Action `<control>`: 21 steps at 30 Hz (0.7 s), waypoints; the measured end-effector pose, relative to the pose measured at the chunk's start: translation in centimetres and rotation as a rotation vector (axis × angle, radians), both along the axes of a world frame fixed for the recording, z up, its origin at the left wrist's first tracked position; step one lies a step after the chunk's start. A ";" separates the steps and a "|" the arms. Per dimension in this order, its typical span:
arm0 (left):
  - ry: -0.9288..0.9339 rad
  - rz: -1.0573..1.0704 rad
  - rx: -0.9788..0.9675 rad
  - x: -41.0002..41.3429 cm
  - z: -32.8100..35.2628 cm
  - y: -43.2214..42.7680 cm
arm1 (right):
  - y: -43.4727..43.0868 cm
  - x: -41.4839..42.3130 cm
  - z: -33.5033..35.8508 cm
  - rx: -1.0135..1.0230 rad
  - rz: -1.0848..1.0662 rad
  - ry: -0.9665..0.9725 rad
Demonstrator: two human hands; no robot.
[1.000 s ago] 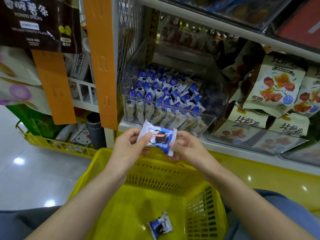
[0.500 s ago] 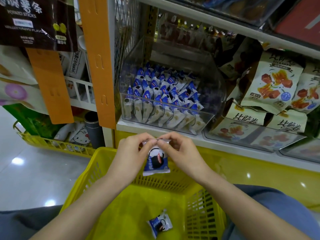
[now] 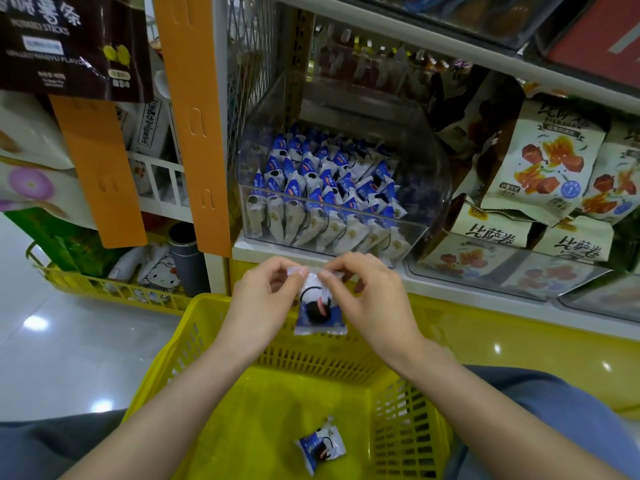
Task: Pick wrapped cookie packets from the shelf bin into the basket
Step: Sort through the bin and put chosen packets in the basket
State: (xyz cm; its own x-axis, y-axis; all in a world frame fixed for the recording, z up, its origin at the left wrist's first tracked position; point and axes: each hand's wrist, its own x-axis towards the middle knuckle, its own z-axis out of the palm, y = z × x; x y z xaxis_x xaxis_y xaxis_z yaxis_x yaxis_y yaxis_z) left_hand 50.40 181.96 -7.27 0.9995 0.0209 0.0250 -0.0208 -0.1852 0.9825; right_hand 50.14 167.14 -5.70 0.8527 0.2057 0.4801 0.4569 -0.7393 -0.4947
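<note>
L hand (image 3: 263, 299) & R hand (image 3: 374, 299) both pinch the top seam of one blue-white cookie packet (image 3: 320, 315). It hangs upright between them, over the far wall of the yellow basket (image 3: 311, 358). A 2nd packet (image 3: 320, 443) lies on the basket floor, nearer the R wall. Behind the hands: clear shelf bin (image 3: 412, 233) w/ rows of packets (image 3: 322, 195) stood on end. To its R, beige snack bags (image 3: 540, 161) w/ red-orange print. Top L: dark potato sticks bag (image 3: 69, 43). An orange strip (image 3: 194, 133) hangs by the shelf post.
</note>
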 end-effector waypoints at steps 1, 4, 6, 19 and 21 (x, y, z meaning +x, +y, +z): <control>-0.014 0.031 0.033 0.1 -0.1 0.1 | -0.1 0.1 0.2 0.056 -0.030 0.010; -0.020 0.041 0.242 0.0 -0.1 0.5 | -0.7 0.5 0.7 0.304 -0.080 0.099; 0.128 -0.025 0.096 0.0 0.2 0.4 | -0.9 0.6 0.9 0.392 -0.076 0.138; 0.199 0.028 -0.390 -0.1 1.5 0.4 | 0.5 -0.5 0.2 0.231 0.052 0.272; 0.195 -0.054 -0.405 -0.1 1.4 0.3 | 0.7 -0.3 0.5 0.488 0.017 0.511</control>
